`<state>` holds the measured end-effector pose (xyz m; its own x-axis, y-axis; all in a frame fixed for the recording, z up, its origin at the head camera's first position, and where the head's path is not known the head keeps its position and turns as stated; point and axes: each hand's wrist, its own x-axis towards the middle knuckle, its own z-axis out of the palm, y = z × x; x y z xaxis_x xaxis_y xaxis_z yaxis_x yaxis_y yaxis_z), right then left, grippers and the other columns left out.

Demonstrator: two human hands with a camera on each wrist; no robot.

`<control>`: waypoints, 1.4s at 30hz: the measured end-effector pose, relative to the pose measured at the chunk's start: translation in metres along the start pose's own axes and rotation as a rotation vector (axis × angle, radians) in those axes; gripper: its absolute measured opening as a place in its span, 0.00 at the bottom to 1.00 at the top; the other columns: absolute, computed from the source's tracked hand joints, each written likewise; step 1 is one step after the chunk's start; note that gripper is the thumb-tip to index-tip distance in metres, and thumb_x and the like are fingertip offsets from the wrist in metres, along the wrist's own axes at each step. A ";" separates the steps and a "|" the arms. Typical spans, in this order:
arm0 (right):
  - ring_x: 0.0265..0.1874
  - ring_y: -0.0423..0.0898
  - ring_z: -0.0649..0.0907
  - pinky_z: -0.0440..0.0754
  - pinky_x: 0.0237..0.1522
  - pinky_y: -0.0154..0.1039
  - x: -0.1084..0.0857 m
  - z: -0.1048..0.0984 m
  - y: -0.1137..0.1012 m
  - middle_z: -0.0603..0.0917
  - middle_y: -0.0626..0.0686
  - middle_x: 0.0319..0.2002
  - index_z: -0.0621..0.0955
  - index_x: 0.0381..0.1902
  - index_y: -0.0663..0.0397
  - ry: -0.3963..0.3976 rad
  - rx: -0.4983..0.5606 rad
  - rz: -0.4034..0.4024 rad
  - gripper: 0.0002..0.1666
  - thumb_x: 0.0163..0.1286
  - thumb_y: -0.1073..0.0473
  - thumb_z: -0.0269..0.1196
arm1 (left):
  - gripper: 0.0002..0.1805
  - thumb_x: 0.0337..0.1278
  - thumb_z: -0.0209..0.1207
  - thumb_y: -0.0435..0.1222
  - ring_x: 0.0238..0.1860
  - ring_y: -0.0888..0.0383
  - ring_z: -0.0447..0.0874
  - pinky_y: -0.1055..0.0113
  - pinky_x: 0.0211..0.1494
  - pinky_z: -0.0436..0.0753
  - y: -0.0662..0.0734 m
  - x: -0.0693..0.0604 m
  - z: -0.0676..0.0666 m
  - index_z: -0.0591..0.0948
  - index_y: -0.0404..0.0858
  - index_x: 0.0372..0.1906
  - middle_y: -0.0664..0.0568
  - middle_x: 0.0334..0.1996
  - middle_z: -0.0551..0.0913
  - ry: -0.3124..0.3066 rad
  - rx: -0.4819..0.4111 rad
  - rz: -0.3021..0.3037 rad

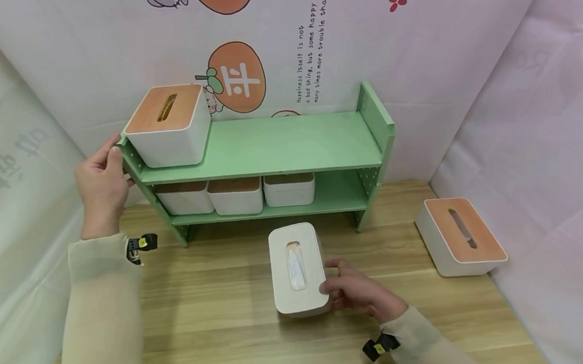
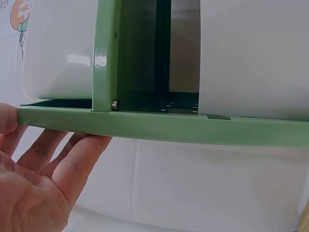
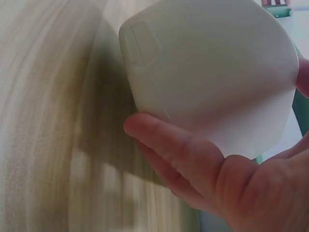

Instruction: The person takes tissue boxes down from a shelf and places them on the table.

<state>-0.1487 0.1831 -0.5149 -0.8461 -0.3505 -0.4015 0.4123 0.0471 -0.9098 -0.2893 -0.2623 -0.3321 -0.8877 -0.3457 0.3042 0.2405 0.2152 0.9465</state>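
My left hand [image 1: 101, 187] grips the upper left side panel of a green two-tier shelf [image 1: 289, 142]. In the left wrist view, the fingers [image 2: 77, 166] lie against the panel's outer face and the thumb is at its edge. My right hand [image 1: 355, 290] holds an all-white tissue box [image 1: 281, 273] by its right side, in front of the shelf. Its thumb is on the lid's edge, and something pale shows inside the lid's slot. The right wrist view shows the box's plain white wall [image 3: 212, 63] close up; whether its base touches the table cannot be told.
A wood-lidded white tissue box [image 1: 196, 132] stands at the left of the upper tier. On the lower tier are two wood-lidded boxes [image 1: 236, 203] and a white box [image 1: 289, 193]. Another wood-lidded box [image 1: 433, 245] sits on the wooden table [image 1: 206, 334] at right. White printed curtains [image 1: 446, 69] surround the table.
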 end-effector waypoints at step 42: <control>0.23 0.42 0.65 0.65 0.19 0.31 -0.005 0.047 0.009 0.65 0.46 0.27 0.76 0.32 0.49 0.369 -1.525 -0.952 0.17 0.52 0.52 0.73 | 0.18 0.75 0.51 0.44 0.49 0.59 0.85 0.73 0.36 0.85 0.000 0.000 0.000 0.79 0.55 0.64 0.46 0.66 0.74 -0.009 -0.050 -0.023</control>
<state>-0.1252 0.1410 -0.5162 -0.6907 -0.5745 0.4391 -0.6477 0.7615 -0.0226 -0.2894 -0.2624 -0.3322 -0.8967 -0.3416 0.2814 0.2389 0.1616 0.9575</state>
